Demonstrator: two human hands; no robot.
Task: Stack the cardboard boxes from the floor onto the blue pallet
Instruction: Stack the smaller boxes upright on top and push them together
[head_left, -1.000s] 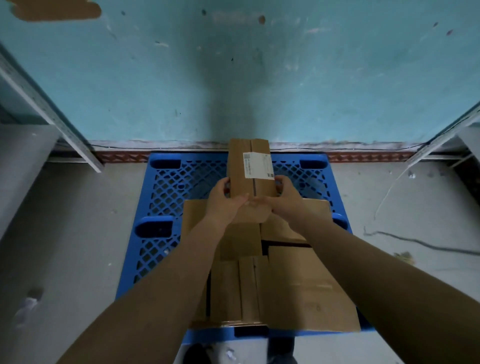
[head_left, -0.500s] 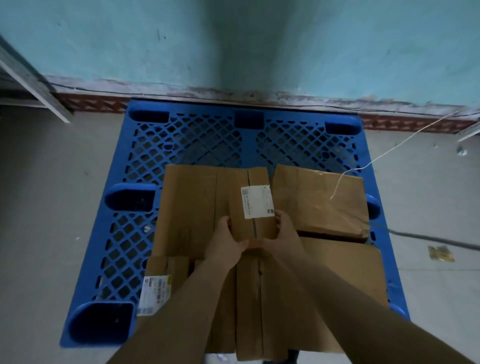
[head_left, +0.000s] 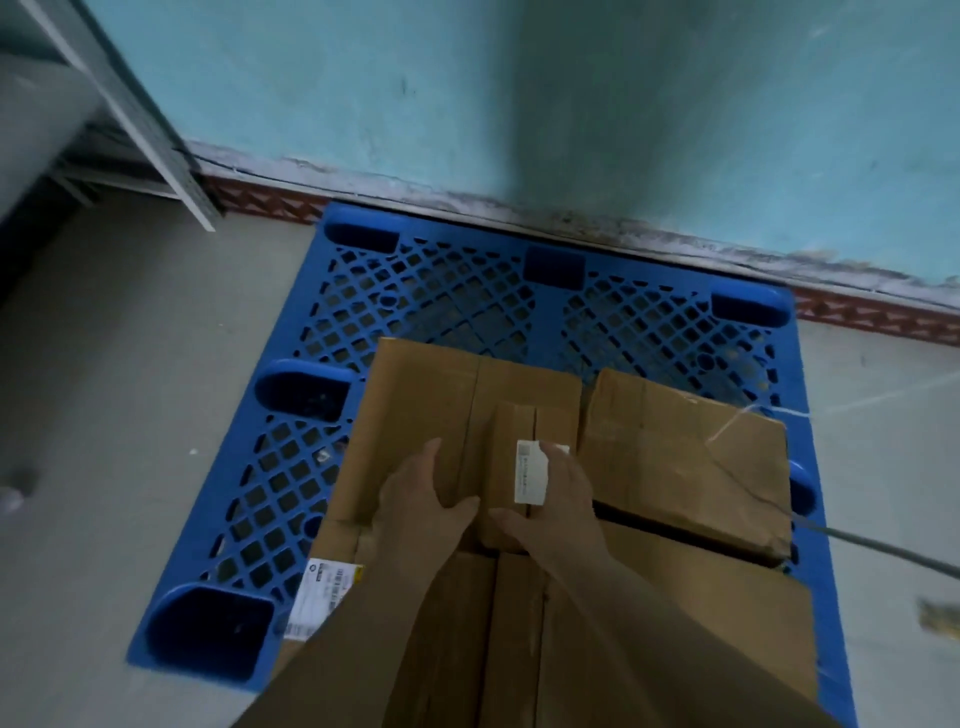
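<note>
A small narrow cardboard box (head_left: 511, 441) with a white label (head_left: 531, 472) lies on top of the larger boxes on the blue pallet (head_left: 415, 291). My left hand (head_left: 421, 499) grips its left side and my right hand (head_left: 558, 512) its right side, thumbs at the near end. Beneath it sits a wide flat box (head_left: 415, 405). A dented box (head_left: 685, 457) lies to the right, and more boxes (head_left: 675, 623) fill the pallet's near part.
The pallet's far half and left strip are bare lattice. A turquoise wall (head_left: 467, 104) stands right behind it. A grey metal shelf frame (head_left: 156, 140) stands at far left. A cable (head_left: 883, 551) runs across the concrete floor at right.
The small box has come down from in front of the wall onto the stacked boxes, still in both hands. My head has tilted down and leaned closer over the pallet.
</note>
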